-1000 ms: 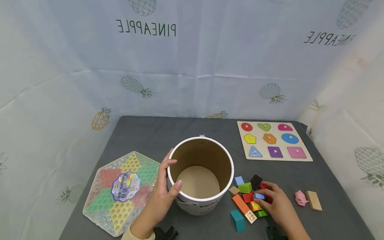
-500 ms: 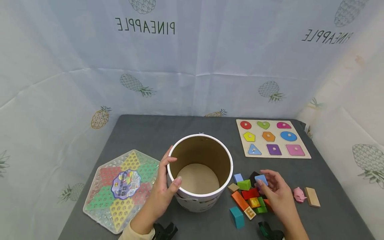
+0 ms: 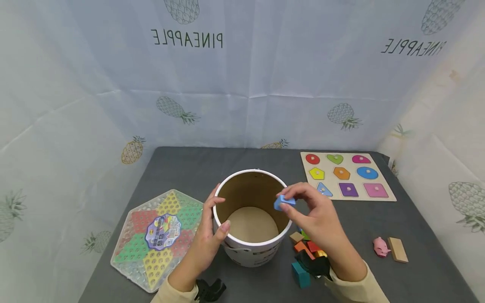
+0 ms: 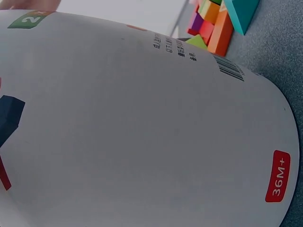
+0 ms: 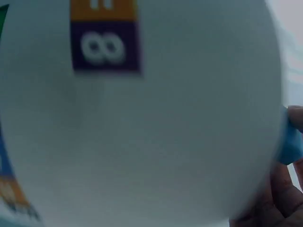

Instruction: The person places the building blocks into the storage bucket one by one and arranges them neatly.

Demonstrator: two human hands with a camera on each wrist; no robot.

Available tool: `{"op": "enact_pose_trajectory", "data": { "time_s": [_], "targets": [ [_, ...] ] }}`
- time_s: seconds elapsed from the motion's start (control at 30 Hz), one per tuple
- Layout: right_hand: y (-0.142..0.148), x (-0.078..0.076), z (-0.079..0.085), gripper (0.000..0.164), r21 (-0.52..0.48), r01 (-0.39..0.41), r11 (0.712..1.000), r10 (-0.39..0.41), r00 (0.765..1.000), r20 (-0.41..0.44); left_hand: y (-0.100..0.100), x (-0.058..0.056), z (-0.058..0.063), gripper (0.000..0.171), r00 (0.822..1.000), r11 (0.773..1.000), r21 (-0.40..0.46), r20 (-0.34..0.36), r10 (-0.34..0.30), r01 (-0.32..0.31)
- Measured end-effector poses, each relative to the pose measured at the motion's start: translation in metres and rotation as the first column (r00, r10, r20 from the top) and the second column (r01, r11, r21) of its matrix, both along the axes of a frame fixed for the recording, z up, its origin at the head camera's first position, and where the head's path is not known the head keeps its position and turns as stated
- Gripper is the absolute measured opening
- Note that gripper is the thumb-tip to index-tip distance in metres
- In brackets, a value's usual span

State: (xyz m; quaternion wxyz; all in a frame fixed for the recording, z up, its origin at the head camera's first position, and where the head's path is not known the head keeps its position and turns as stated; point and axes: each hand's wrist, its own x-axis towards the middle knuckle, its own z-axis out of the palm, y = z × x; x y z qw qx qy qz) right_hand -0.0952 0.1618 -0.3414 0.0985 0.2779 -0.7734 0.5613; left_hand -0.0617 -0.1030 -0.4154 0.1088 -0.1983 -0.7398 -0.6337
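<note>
A white bucket [image 3: 251, 256] stands upright in the middle of the dark table, its bare brown inside showing. My left hand [image 3: 204, 237] holds it by the left of the rim, fingertips hooked over the edge and thumb at the near side. Between the thumb and fingers of my right hand [image 3: 316, 214] is a small blue block [image 3: 283, 203], held over the bucket's right rim. The right wrist view catches that blue block [image 5: 291, 144] at its right edge, beside the bucket's printed wall [image 5: 156, 127]. In the left wrist view the bucket's side [image 4: 142, 118] fills most of the picture.
Several coloured blocks, including a teal block [image 3: 301, 275], lie right of the bucket, partly under my right wrist. Farther right are a pink pig [image 3: 380, 247] and a wooden block [image 3: 398, 250]. A shape puzzle board [image 3: 348, 172] lies behind; a hexagonal game board [image 3: 157, 240] lies left.
My right hand has lifted the blue block from the pile and carried it up and left to the bucket's rim. The left hand stays on the bucket.
</note>
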Motion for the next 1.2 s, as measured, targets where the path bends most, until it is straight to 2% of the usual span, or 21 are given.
{"op": "enact_pose_trajectory", "data": {
  "time_s": [0.13,0.23,0.3,0.37,0.47,0.5,0.57,0.6,0.67,0.7,0.77,0.9,1.07,1.2],
  "targets": [
    [-0.023,-0.006,-0.006,0.026,0.095,-0.036,0.995,0.051,0.986,-0.160,0.000,0.000,-0.001,0.047,1.000,1.000,0.016,0.001,-0.012,0.012],
    [-0.029,-0.003,-0.008,0.029,0.092,-0.020,0.996,0.043,0.966,-0.257,0.001,0.000,0.000,0.047,1.000,0.999,0.025,0.009,-0.026,0.025],
    [-0.026,0.002,-0.004,0.030,0.035,0.006,0.999,0.004,0.963,-0.268,0.001,-0.001,-0.001,0.047,0.999,0.999,0.031,0.010,-0.036,0.035],
    [-0.018,0.005,-0.003,0.030,-0.048,0.033,0.998,-0.044,0.968,-0.245,0.002,-0.002,-0.001,0.047,0.999,0.999,0.031,0.009,-0.041,0.041],
    [0.004,0.000,-0.017,0.031,-0.120,0.097,0.988,-0.121,0.970,-0.212,0.002,-0.003,-0.001,0.047,0.999,0.999,0.026,0.000,-0.041,0.041],
    [0.014,-0.004,-0.025,0.031,-0.104,0.145,0.984,-0.164,0.967,-0.196,0.002,-0.003,-0.001,0.048,0.999,0.999,0.025,-0.001,-0.040,0.040],
    [0.033,-0.010,-0.042,0.029,0.012,0.264,0.964,-0.259,0.952,-0.164,0.002,-0.002,-0.001,0.048,0.999,0.999,0.021,-0.001,-0.035,0.035],
    [0.043,-0.013,-0.050,0.028,0.081,0.320,0.944,-0.307,0.941,-0.140,0.001,-0.002,-0.001,0.048,1.000,0.999,0.018,0.001,-0.030,0.030],
    [0.060,-0.019,-0.064,0.025,0.236,0.395,0.888,-0.388,0.918,-0.079,0.001,0.000,-0.001,0.048,1.000,1.000,0.013,0.006,-0.019,0.018],
    [0.068,-0.021,-0.071,0.025,0.327,0.411,0.851,-0.420,0.906,-0.046,0.000,0.000,-0.001,0.048,1.000,1.000,0.010,0.011,-0.011,0.010],
    [0.082,-0.027,-0.085,0.030,0.462,0.387,0.798,-0.448,0.894,0.025,-0.001,0.000,-0.001,0.048,1.000,1.000,0.000,0.011,0.006,-0.006],
    [0.104,-0.036,-0.111,0.043,0.623,0.251,0.741,-0.437,0.885,0.163,-0.001,0.001,-0.001,0.047,1.000,1.000,-0.008,0.007,0.018,-0.018],
    [0.117,-0.039,-0.138,0.043,0.672,0.099,0.734,-0.380,0.880,0.285,0.000,0.000,-0.003,0.046,1.000,1.000,0.006,-0.001,-0.006,0.006],
    [0.122,-0.038,-0.147,0.032,0.670,0.083,0.738,-0.385,0.867,0.316,0.001,-0.001,-0.005,0.046,1.000,1.000,0.011,-0.020,-0.008,0.009]
  ]
}}
